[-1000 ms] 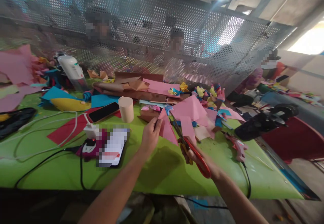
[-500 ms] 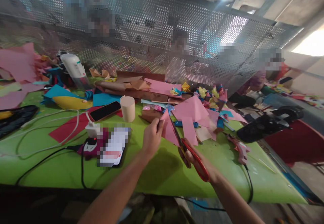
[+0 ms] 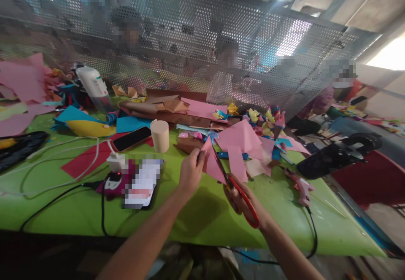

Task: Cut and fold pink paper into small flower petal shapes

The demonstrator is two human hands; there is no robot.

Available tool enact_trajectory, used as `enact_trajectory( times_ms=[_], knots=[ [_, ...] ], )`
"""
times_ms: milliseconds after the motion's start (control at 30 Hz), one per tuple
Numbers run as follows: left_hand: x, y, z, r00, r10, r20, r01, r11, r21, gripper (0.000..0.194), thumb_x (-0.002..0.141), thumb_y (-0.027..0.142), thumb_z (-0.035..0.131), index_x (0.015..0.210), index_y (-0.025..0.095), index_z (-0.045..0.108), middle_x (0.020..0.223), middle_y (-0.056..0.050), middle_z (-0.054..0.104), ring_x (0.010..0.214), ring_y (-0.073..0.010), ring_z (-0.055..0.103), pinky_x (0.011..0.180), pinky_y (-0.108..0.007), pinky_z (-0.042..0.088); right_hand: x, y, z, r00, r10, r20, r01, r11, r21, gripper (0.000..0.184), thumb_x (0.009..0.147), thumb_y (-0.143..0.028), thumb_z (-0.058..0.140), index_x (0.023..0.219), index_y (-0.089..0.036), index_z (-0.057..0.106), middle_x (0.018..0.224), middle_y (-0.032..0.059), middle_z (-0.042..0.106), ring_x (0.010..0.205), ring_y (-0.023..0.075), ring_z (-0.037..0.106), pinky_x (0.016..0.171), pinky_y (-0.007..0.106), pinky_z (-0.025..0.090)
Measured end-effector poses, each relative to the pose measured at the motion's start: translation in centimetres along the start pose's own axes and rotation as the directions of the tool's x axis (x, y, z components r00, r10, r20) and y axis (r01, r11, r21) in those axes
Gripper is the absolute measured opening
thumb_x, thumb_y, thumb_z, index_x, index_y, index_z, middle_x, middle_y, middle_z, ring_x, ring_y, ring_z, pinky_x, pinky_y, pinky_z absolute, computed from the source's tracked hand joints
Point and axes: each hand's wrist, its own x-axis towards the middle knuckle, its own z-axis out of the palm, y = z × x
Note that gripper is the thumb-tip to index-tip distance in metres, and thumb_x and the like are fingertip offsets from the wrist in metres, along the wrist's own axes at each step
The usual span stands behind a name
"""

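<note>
Between thumb and fingers, my left hand (image 3: 190, 171) pinches a folded piece of pink paper (image 3: 212, 167), its pointed tip facing up. My right hand (image 3: 242, 195) is closed round the red handles of a pair of scissors (image 3: 243, 202). The scissor blades lie along the right edge of the pink paper, pointing up and away from me. Both hands are above the green tabletop (image 3: 202, 223). Just beyond the blades lie a larger pink sheet (image 3: 242, 138) and a pink strip (image 3: 236, 164).
Left of my hands are a beige cup (image 3: 160, 135), a dark phone (image 3: 132, 138), a lit phone (image 3: 145, 183) and a power strip (image 3: 114, 186) with cables. To the right lie a pink glue gun (image 3: 302, 187) and a black bottle (image 3: 319, 162). A perforated metal screen (image 3: 190, 31) stands behind.
The scissors' handles have drawn closer together, and my right hand has moved slightly left. My left hand keeps its pinch on the pink paper almost unmoved.
</note>
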Motion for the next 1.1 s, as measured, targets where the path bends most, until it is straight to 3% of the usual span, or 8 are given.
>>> enact_trajectory(
  times_ms=[200, 600, 733, 867, 1100],
  knots=[
    [0.1, -0.2, 0.1, 1.0, 0.012, -0.01, -0.012, 1.0, -0.005, 0.028, 0.093, 0.04, 0.045, 0.073, 0.021, 0.049, 0.063, 0.002, 0.05, 0.059, -0.0138, 0.047, 0.057, -0.024, 0.032, 0.1, 0.2, 0.4, 0.998, -0.011, -0.058, 0.013, 1.0, 0.02, 0.059, 0.076, -0.073, 0.06, 0.103, -0.022, 0.051, 0.063, -0.008, 0.035, 0.044, 0.0052, 0.029, 0.037, 0.018, 0.026],
    [0.2, -0.1, 0.1, 1.0, -0.022, 0.01, 0.022, 0.997, -0.077, 0.028, 0.091, 0.043, 0.044, 0.072, 0.022, 0.046, 0.065, 0.001, 0.048, 0.062, -0.0146, 0.046, 0.059, -0.026, 0.034, 0.6, 0.3, 0.9, 0.993, -0.041, -0.112, 0.042, 0.999, 0.008, 0.056, 0.076, -0.072, 0.061, 0.1, -0.021, 0.056, 0.059, -0.0079, 0.036, 0.04, 0.0052, 0.027, 0.034, 0.019, 0.024],
    [0.2, -0.1, 0.1, 0.999, -0.017, 0.046, 0.023, 0.992, -0.125, 0.029, 0.091, 0.044, 0.044, 0.072, 0.021, 0.047, 0.065, 0.003, 0.047, 0.063, -0.0139, 0.045, 0.06, -0.025, 0.033, 0.5, 1.2, 0.5, 0.992, 0.013, -0.128, -0.013, 1.0, -0.003, 0.068, 0.078, -0.071, 0.059, 0.123, -0.02, 0.051, 0.064, -0.0059, 0.041, 0.045, 0.0081, 0.036, 0.041, 0.022, 0.036],
    [-0.1, 0.2, 0.2, 0.994, -0.017, 0.106, 0.037, 0.98, -0.195, 0.032, 0.091, 0.045, 0.044, 0.07, 0.021, 0.046, 0.064, 0.003, 0.047, 0.062, -0.0131, 0.044, 0.059, -0.024, 0.033, 0.4, 1.4, 0.0, 0.994, -0.034, -0.105, 0.028, 0.998, -0.061, 0.062, 0.083, -0.067, 0.056, 0.126, -0.022, 0.052, 0.07, -0.0031, 0.046, 0.054, 0.0118, 0.046, 0.054, 0.028, 0.048],
    [-0.1, 0.2, 0.5, 0.991, -0.029, 0.134, 0.067, 0.956, -0.285, 0.032, 0.09, 0.044, 0.048, 0.069, 0.02, 0.047, 0.064, 0.004, 0.046, 0.061, -0.0116, 0.041, 0.057, -0.024, 0.033, 0.5, 0.9, 0.8, 0.993, -0.042, -0.106, 0.037, 0.998, -0.046, 0.067, 0.081, -0.073, 0.053, 0.121, -0.02, 0.052, 0.059, -0.0058, 0.044, 0.045, 0.0099, 0.037, 0.042, 0.023, 0.033]
  ],
)
